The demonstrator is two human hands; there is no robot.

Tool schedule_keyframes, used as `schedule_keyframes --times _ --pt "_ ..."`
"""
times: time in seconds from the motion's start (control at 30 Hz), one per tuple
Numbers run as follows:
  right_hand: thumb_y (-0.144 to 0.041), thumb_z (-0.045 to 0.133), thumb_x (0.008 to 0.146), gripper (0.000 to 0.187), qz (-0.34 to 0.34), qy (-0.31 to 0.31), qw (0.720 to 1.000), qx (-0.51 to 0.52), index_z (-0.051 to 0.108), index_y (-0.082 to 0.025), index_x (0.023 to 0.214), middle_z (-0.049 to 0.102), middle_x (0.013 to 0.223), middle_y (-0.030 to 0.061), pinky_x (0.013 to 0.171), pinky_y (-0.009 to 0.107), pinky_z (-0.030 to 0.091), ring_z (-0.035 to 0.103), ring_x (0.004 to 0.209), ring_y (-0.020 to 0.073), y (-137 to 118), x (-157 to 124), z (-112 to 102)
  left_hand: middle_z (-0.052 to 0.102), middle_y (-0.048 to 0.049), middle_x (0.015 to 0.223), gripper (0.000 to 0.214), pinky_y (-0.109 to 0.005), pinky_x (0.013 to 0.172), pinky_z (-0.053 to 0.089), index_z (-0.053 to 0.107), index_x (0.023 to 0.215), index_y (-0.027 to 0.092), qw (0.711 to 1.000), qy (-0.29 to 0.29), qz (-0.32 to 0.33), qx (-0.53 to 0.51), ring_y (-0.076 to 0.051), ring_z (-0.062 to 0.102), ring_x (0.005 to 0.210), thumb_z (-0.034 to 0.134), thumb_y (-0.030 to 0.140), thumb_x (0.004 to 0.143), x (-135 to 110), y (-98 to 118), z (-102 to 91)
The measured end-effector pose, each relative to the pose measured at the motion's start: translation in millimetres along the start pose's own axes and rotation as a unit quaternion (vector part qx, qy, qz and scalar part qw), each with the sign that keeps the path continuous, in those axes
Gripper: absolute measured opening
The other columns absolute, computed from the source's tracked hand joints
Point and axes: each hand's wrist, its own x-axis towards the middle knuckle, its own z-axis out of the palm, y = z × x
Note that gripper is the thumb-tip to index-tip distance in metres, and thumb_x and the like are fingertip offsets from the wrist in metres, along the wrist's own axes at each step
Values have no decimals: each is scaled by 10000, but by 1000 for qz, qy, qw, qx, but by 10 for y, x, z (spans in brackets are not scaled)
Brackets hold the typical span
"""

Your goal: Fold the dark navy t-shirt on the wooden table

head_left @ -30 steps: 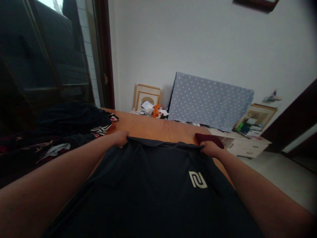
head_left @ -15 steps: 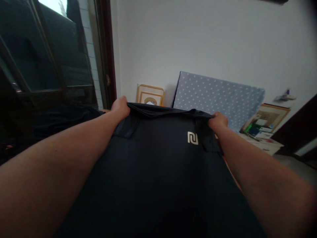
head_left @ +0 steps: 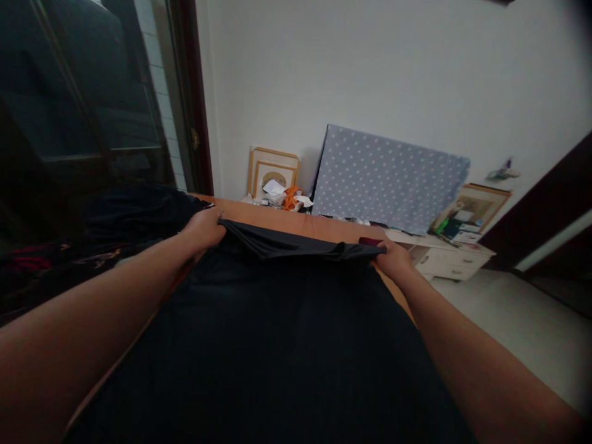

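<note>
A dark navy shirt lies spread over the wooden table in front of me. My left hand is closed on its far left corner. My right hand is closed on its far right corner. The far edge of the shirt stretches between the two hands, low over the table top. The white logo seen earlier is hidden. A dark red item peeks out just beyond my right hand.
A heap of dark clothes covers the table's left side by the dark window. A dotted blue board, picture frames and orange and white scraps line the far wall. A white drawer unit stands at the right.
The shirt was lifted up in front of me half a second ago; now both hands have brought its top edge down over the table, and the logo no longer shows.
</note>
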Motion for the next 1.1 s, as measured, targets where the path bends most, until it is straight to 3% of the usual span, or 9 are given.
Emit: schedule_keyframes --times 0.13,0.23,0.33,0.5,0.63,0.83,0.97,1.1 --pt "-229 623 746 247 -6 37 999 12 697 -207 981 707 920 65 714 284 401 618 847 219 220 -640 -346 653 -45 825 195 -317 742 468 610 922 174 998 25 48 28 -217 611 811 554 171 735 -629 50 -427" --pt "-246 631 745 203 -10 51 998 36 684 -217 939 698 934 53 716 289 403 613 863 223 438 -1212 -494 641 -40 812 138 -316 713 448 595 891 185 997 29 70 32 -212 595 767 528 225 777 -1231 63 -611" --pt "-238 577 788 188 -17 40 997 57 658 -220 957 683 939 49 753 295 416 611 890 224 675 -1827 -466 639 -30 844 132 -307 742 450 567 871 205 993 36 113 18 -213 601 809 490 211 763 -1868 -28 -562" --pt "-126 517 779 337 -35 -12 999 7 633 -232 1077 632 1091 60 791 290 408 603 948 208 891 -2588 -249 625 -50 994 306 -343 910 458 554 975 217 989 3 144 19 -239 599 1001 446 147 697 -2614 -265 -185" --pt "-120 506 803 365 -45 -13 999 -22 621 -237 1129 604 1156 64 785 291 408 601 989 210 851 -2797 -225 617 -70 1095 343 -368 945 459 570 1027 224 987 -17 138 81 -262 603 1065 469 145 708 -2855 -261 -45" --pt "-171 511 861 401 -58 14 998 -31 589 -254 1246 559 1291 70 811 298 436 601 1059 218 733 -3011 -307 523 -88 1384 508 -431 987 460 577 1226 257 984 12 134 119 -305 582 1178 505 176 730 -3081 -98 -99" --pt "-240 540 879 494 -87 48 994 -39 514 -302 1368 492 1404 72 805 325 459 598 1092 236 581 -3236 -361 426 -46 1511 596 -425 943 493 542 1333 322 983 23 142 112 -297 568 1220 502 187 755 -3270 -18 -77" --pt "-220 533 884 331 -133 20 991 -10 628 -307 1189 591 1292 25 813 288 458 612 1070 198 416 -3333 -394 530 -53 1419 502 -386 919 510 618 1253 285 986 14 146 83 -274 603 1166 471 193 782 -3328 -47 -8"
